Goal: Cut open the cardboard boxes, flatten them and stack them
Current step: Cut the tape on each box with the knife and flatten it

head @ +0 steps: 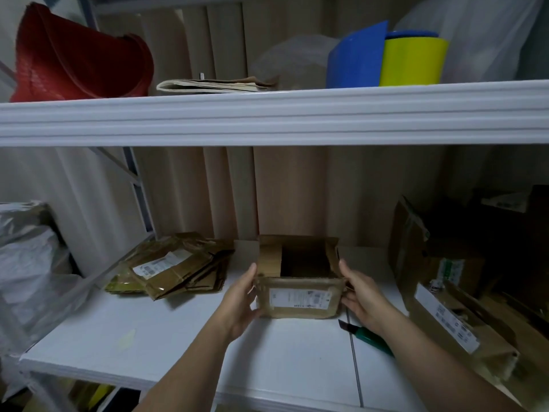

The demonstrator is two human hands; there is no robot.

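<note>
A small brown cardboard box [300,295] with a white label on its near side stands on the white shelf [166,337], its top flaps open. My left hand [242,298] holds its left side, thumb up along the edge. My right hand [361,295] grips the right side. A green-handled utility knife [365,336] lies on the shelf just under my right wrist, blade end pointing left. A stack of flattened boxes [175,267] lies at the back left of the shelf.
More cardboard boxes [445,292] crowd the right end of the shelf. Plastic bags [29,263] sit at far left. The upper shelf [267,114] carries a red basket, folded paper, and blue and yellow rolls.
</note>
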